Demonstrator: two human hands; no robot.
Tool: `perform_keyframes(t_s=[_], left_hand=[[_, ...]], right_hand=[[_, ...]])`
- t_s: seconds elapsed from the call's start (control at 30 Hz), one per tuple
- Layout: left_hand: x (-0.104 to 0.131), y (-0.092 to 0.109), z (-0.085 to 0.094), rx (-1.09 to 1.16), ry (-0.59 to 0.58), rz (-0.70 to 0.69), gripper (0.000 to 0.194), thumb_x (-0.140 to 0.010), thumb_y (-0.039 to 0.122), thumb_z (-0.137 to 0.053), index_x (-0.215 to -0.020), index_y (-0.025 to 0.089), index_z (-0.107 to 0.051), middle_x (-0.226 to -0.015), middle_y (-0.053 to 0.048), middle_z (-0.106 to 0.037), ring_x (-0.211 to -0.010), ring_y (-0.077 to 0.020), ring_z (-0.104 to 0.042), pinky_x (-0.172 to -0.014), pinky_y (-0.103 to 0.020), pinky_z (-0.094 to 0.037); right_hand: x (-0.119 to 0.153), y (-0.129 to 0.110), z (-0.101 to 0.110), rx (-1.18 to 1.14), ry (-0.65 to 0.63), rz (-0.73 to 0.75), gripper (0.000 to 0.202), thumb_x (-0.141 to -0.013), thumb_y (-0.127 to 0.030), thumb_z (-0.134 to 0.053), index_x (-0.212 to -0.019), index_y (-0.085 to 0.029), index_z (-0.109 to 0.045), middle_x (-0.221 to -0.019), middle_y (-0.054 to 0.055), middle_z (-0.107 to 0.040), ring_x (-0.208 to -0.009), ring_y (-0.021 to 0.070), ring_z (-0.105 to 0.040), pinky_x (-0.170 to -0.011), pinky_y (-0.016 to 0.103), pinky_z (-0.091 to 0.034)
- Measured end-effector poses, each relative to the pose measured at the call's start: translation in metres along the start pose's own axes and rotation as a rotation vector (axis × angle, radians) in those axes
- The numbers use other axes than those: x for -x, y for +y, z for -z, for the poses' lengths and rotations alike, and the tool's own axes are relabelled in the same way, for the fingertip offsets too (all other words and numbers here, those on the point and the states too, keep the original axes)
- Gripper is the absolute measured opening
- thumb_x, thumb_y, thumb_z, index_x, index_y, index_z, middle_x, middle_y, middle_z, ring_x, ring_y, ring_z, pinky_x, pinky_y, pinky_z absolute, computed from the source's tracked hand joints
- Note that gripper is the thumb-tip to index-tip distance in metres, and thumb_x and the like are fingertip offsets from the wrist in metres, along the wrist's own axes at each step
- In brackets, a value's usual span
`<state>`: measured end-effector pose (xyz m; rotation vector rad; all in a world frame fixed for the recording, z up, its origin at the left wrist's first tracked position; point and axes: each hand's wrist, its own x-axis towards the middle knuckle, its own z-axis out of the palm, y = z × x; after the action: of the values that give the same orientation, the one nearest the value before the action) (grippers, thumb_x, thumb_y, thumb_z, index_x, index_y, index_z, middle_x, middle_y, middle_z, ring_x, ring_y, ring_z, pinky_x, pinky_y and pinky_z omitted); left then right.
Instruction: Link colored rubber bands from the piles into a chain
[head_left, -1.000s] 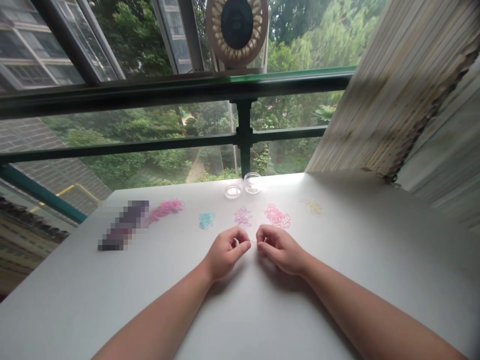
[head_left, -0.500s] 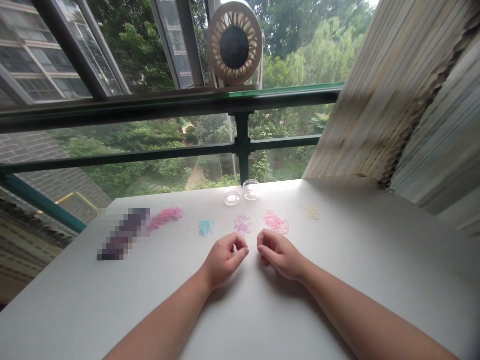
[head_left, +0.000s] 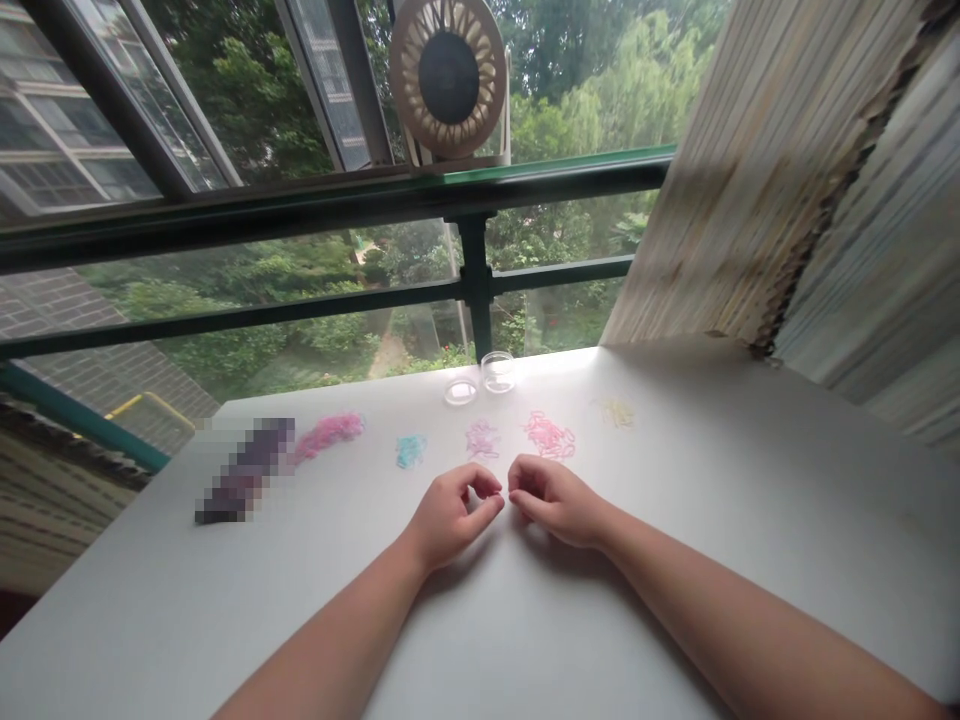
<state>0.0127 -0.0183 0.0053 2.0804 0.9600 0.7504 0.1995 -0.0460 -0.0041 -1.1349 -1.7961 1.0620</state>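
Just in front of the small piles, my left hand (head_left: 459, 515) and my right hand (head_left: 556, 500) face each other over the white table (head_left: 480, 640), fingertips nearly touching. Each has thumb and forefinger pinched together; whatever lies between them is too small to make out. Behind my left hand are a blue pile (head_left: 409, 450) and a lilac pile (head_left: 482, 439) of small loops. A pink pile (head_left: 550, 436) lies behind my right hand, with a pale yellow pile (head_left: 617, 412) farther right. A longer pink-purple heap (head_left: 330, 436) is at the left.
A clear round dish (head_left: 498, 372) and a shallow clear lid or dish (head_left: 460, 392) stand at the table's back edge. A blurred dark object (head_left: 247, 470) lies at the left. Beyond are a railing (head_left: 337, 303), a round fan (head_left: 448, 78) and a curtain (head_left: 735, 190).
My two hands have come closer together, narrowing the gap between their fingertips. The thin line seen between them before is no longer visible. The view has shifted slightly.
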Motion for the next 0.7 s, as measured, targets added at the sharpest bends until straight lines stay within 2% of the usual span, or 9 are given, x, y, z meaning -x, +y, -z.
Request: perform_keyframes(t_s=[0.47, 0.7], left_hand=[[-0.0008, -0.0019, -0.0022, 0.036, 0.019, -0.006, 0.011, -0.077, 0.027, -0.057, -0.08, 0.018, -0.063, -0.074, -0.002, -0.065, -0.067, -0.0122, -0.057, -0.058, -0.022, -0.041], [-0.0008, -0.0008, -0.0021, 0.022, 0.029, -0.015, 0.011, -0.077, 0.027, -0.058, -0.078, 0.017, -0.064, -0.073, -0.001, -0.065, -0.067, -0.0119, -0.057, -0.058, -0.022, -0.041]], right_hand=[[0.0002, -0.0008, 0.0036, -0.02, -0.047, 0.009, 0.009, -0.077, -0.017, -0.055, -0.083, -0.018, -0.049, -0.064, -0.003, -0.049, -0.056, 0.0092, -0.045, -0.053, 0.022, -0.037], [0.0003, 0.0004, 0.0035, 0.003, -0.038, 0.0, 0.005, -0.079, -0.021, -0.054, -0.077, -0.017, -0.053, -0.061, -0.003, -0.05, -0.055, 0.009, -0.044, -0.052, 0.022, -0.036]])
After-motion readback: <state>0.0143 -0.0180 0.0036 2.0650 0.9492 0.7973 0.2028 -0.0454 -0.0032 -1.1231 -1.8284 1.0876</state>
